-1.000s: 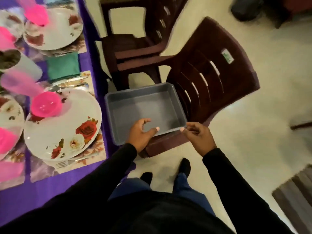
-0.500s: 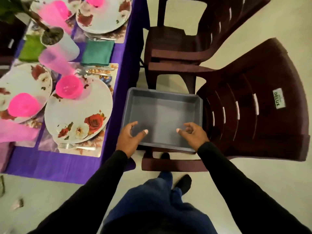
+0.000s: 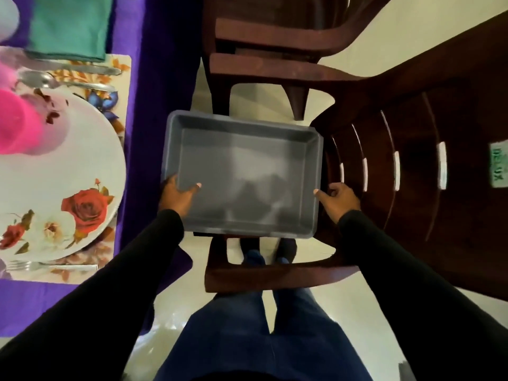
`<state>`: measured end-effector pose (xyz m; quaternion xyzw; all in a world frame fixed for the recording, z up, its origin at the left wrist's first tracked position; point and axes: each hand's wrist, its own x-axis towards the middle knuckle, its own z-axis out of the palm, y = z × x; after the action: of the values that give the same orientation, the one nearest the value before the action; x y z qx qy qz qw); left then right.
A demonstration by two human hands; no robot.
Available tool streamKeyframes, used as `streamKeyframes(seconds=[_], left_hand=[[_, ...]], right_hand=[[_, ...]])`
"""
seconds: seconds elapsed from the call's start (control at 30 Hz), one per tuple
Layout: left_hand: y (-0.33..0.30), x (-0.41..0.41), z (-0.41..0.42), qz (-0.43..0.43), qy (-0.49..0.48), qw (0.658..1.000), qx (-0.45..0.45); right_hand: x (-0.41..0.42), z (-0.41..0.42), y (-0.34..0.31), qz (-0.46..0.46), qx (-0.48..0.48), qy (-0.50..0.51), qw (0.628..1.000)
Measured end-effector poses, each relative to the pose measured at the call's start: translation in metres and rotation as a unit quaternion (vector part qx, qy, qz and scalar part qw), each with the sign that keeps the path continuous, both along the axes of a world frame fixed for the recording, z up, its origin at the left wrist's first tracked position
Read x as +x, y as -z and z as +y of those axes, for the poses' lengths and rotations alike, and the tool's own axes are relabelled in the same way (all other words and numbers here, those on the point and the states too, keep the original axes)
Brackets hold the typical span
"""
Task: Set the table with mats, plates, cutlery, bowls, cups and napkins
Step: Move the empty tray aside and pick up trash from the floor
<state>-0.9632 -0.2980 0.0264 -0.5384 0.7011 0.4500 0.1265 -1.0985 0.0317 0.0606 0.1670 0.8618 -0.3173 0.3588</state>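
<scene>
An empty grey plastic tub [image 3: 242,127] sits over the seat of a dark brown chair [image 3: 412,160]. My left hand [image 3: 176,198] grips the tub's left rim, thumb inside. My right hand [image 3: 336,200] grips its right rim, thumb on the edge. On the purple-clothed table at left lies a set place: a floral plate [image 3: 71,193] on a patterned mat [image 3: 121,67], a pink bowl [image 3: 16,125] on the plate, a knife [image 3: 90,68] and spoon [image 3: 55,82] beyond it, a fork [image 3: 41,266] on the near side, and a green napkin [image 3: 68,26].
A second brown chair [image 3: 269,37] stands just beyond the tub. The purple cloth [image 3: 156,78] hangs off the table edge right next to the tub's left side. Pale floor [image 3: 357,325] shows around my legs, which stand against the chair's front.
Both hands have spread from the tub's near edge to its left and right rims and taken hold. The view has dropped closer over the tub and the table.
</scene>
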Motion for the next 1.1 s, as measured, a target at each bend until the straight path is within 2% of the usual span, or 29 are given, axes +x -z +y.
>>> streamKeyframes(seconds=[0.13,0.37,0.6,0.77,1.1], left_hand=[[0.037,-0.006,-0.016,-0.016,-0.029,0.999,-0.004],[0.074,-0.019,-0.028,-0.059,-0.058,0.99,-0.111],[0.091,-0.027,-0.048,-0.08,-0.086,0.987,-0.108],[0.099,-0.025,-0.053,-0.076,-0.084,0.988,-0.106],[0.091,-0.029,-0.056,-0.064,-0.145,0.983,-0.095]], right_hand=[[-0.019,-0.007,0.032,-0.028,-0.001,-0.004,1.0],[-0.042,-0.028,0.075,-0.054,0.01,-0.012,0.998],[-0.058,-0.033,0.095,-0.071,0.068,-0.014,0.995],[-0.058,-0.03,0.1,-0.088,0.075,-0.03,0.993],[-0.057,-0.019,0.074,-0.032,0.081,0.007,0.996]])
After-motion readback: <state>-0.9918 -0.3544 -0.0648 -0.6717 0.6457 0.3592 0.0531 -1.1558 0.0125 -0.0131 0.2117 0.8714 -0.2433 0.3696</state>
